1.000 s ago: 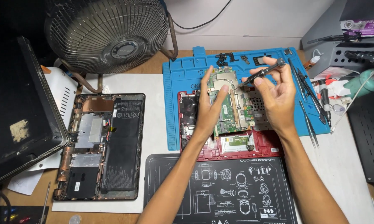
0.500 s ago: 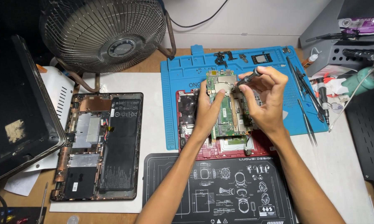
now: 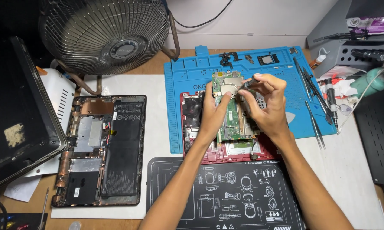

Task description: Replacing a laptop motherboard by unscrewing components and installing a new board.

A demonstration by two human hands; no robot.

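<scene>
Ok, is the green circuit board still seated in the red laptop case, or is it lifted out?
Lifted out. The left hand props the green circuit board tilted above the red laptop case, while the right hand holds a screwdriver to it.

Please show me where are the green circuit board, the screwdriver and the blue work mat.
green circuit board [image 3: 231, 116]: head view, on the middle of the board.
screwdriver [image 3: 248, 82]: head view, on its dark handle, in the right hand.
blue work mat [image 3: 187, 76]: head view, on a bare left part.

Both forearms bare up to the frame edge – no sleeves, gloves, rings (or watch) on left hand [image 3: 212, 114] or right hand [image 3: 266, 104].
</scene>
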